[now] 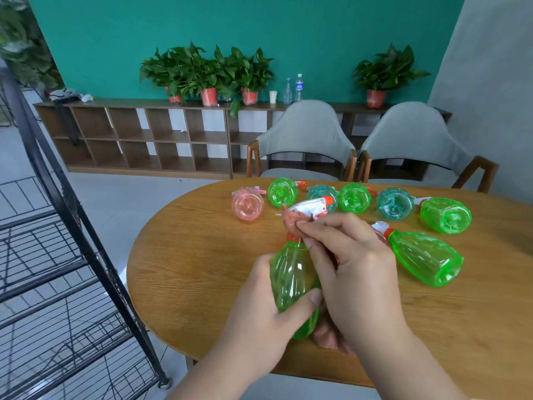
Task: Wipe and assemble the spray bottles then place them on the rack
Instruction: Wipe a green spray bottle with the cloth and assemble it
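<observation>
Presently the green bottle (291, 281) is held tilted away from the person over the near part of the table (187, 255). It is gripped round its body by the left hand (259, 321), whose fingers and thumb are curled about the plastic. A pinkish cloth (292, 223) is pinched by the right hand (354, 269) against the neck, just below the white spray head (313, 206).

Trouble is most likely to be caused at that neck. If the cloth is dragged hard round the orange collar (294, 236), the head may be loosened or the folds snagged on it. The smooth plastic may also be let slip if the lower grip is eased while the top is rubbed.

A second green bottle (427, 259) lies on its side near the right wrist and could be set rolling by a careless sweep of the arm. The rack (57, 255) stands well apart at the left, so a secure hold will be needed for the carry.
</observation>
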